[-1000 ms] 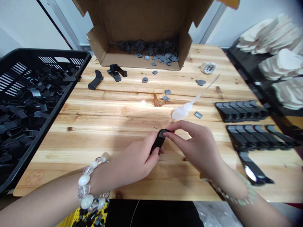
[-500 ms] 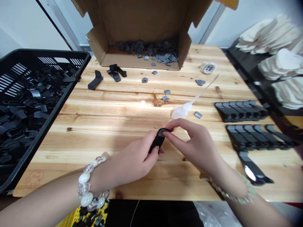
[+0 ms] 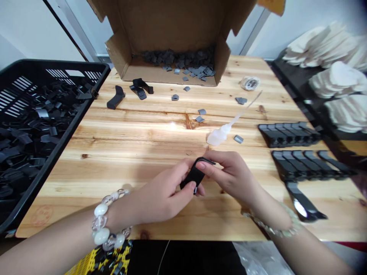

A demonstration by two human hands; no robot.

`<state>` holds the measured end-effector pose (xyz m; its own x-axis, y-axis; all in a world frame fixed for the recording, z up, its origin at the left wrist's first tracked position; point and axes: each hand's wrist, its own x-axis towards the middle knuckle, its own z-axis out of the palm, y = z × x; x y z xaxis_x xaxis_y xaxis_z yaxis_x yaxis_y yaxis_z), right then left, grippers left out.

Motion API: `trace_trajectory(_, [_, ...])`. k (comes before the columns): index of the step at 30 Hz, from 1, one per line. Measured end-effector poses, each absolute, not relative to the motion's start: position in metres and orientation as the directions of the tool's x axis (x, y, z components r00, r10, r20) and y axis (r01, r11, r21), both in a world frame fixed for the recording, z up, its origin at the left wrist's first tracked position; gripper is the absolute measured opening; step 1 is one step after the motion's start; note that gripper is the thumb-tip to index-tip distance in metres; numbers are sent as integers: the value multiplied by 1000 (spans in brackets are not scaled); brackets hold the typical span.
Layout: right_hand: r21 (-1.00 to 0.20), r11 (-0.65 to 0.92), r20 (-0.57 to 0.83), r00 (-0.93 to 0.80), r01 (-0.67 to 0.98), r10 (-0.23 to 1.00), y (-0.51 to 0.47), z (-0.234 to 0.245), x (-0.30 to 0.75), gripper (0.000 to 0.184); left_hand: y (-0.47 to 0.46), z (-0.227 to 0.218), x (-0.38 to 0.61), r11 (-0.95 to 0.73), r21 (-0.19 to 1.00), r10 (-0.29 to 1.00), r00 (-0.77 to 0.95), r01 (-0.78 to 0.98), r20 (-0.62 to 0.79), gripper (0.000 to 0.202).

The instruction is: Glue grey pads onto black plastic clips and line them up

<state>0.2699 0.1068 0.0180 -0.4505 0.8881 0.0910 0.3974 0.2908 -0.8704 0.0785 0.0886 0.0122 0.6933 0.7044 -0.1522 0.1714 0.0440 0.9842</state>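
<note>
A curved black plastic piece is held between both hands above the front middle of the wooden table. My left hand grips its lower end, thumb on the near face. Closed on the bent upper end is my right hand, its thumb pressing near the bend and fingers behind. Beyond the hands lies a white squeeze bottle with a long thin nozzle, and a small grey curved pad rests beside it. More grey pads are scattered farther back.
A black crate full of dark pieces stands left. At the back, an open cardboard box contains many grey pads. Loose black pieces lie near it. Rows of similar black pieces line the right, near stacked white cloth-like items.
The black piece has tilted to show more of its broad face. My right thumb has moved onto its bend, covering the grey patch seen there before. The view has shifted slightly.
</note>
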Motion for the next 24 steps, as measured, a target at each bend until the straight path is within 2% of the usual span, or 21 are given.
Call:
trace_trajectory(15, [-862, 348, 132, -498, 369, 857, 104, 19, 270, 40, 86, 14, 77, 170, 982, 637, 752, 79, -171, 18])
trace_trajectory(24, [-855, 333, 112, -486, 398, 867, 103, 20, 270, 41, 87, 14, 77, 133, 987, 633, 758, 94, -157, 20])
